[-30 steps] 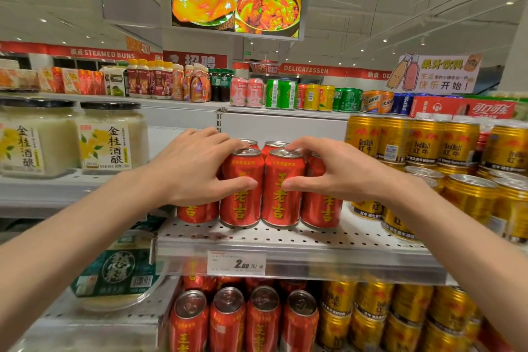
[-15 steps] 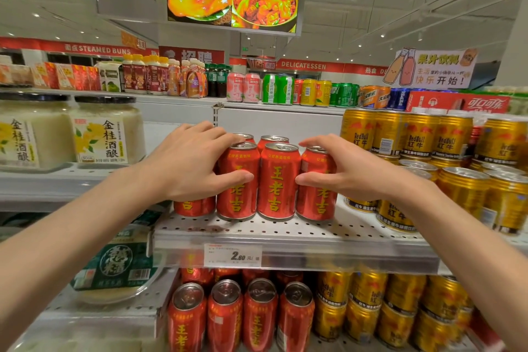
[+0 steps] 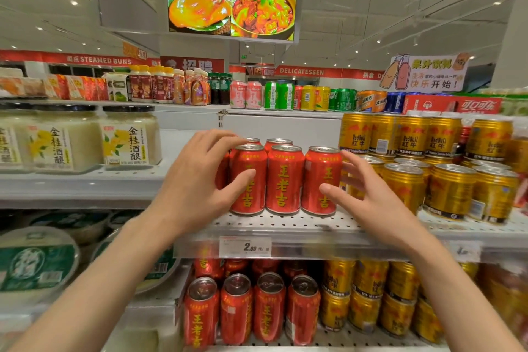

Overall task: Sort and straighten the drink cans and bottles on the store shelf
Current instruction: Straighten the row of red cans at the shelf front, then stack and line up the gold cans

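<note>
Your left hand point(image 3: 197, 180) grips the leftmost of the red cans point(image 3: 284, 180) on the shelf point(image 3: 285, 223); right hand point(image 3: 371, 197) spread loose, thumb touching the rightmost; gold cans point(image 3: 451, 191) crowd its right; jars point(image 3: 128, 137) well left.

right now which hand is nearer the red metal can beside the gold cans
Right. The right hand is just right of the red metal can; the left hand grips a red can two places left.

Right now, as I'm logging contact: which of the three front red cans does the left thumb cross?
The leftmost front can; the left hand's thumb lies across its label.
</note>
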`<action>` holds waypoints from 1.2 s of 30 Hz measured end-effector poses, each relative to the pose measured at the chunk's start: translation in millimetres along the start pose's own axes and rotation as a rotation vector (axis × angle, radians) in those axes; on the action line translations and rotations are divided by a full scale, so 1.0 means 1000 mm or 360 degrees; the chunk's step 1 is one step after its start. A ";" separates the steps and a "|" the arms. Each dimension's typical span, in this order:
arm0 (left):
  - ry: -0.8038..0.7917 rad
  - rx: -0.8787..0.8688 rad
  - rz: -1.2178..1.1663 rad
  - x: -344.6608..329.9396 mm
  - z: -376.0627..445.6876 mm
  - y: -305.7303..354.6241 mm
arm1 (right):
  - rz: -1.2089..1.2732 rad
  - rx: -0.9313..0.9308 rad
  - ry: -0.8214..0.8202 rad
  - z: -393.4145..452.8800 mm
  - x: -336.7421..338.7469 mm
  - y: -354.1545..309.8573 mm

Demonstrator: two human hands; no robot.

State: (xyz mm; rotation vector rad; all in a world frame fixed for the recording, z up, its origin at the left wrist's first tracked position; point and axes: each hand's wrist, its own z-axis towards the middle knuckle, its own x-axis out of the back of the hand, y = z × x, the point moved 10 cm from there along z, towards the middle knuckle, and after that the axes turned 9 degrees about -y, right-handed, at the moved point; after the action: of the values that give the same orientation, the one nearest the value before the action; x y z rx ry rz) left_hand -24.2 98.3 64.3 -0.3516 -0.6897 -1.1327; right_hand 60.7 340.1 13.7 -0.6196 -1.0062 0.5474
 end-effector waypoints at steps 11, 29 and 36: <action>-0.0060 0.0622 -0.1062 -0.070 -0.123 0.000 | 0.0589 -0.0144 0.0248 -0.104 -0.039 0.057; -0.0145 0.1098 -0.1311 -0.223 -0.107 0.146 | 0.0382 -0.0433 -0.0016 -0.161 0.072 0.216; -0.0139 0.1012 -0.1290 -0.247 -0.070 0.201 | 0.0398 -0.0378 -0.0080 -0.163 0.119 0.235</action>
State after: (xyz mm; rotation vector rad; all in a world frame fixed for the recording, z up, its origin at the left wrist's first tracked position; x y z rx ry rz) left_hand 120.2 312.1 -134.6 0.4715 -1.2808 -1.5700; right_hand 226.0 550.0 -143.3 -0.9551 -1.0567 0.6706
